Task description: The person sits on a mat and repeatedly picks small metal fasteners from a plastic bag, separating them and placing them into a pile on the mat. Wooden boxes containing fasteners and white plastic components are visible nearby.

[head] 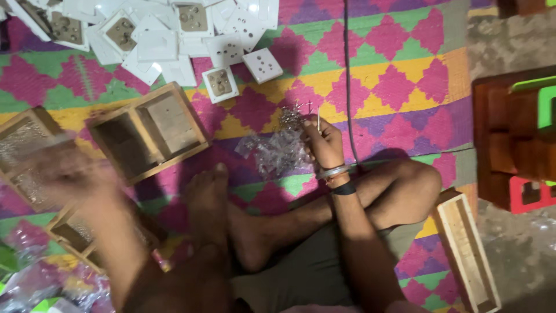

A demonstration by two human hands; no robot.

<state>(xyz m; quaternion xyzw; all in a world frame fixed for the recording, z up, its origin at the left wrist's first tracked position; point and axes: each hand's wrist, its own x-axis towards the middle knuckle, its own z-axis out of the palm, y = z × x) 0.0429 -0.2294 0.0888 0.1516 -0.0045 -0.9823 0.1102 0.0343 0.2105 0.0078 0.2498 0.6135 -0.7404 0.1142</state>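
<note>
My right hand (322, 141) rests on a clear plastic bag of small metal screws (279, 152) on the mat, fingers pinched on a thin screw or pin that sticks upward. A loose pile of the same screws (292, 114) lies just above it. My left hand (63, 174) is badly blurred, hovering over wooden boxes at the left; whether it holds anything is unclear. An open two-compartment wooden box (149, 131) sits between the hands. My crossed bare legs and foot (209, 200) lie in front.
A heap of white socket plates (156, 40) covers the top left of the patterned mat (399, 75). More wooden boxes (23, 152) stand left, a narrow one (466, 252) right. A black cable (348, 69) crosses the mat. Red-brown and green furniture (515, 133) stands right.
</note>
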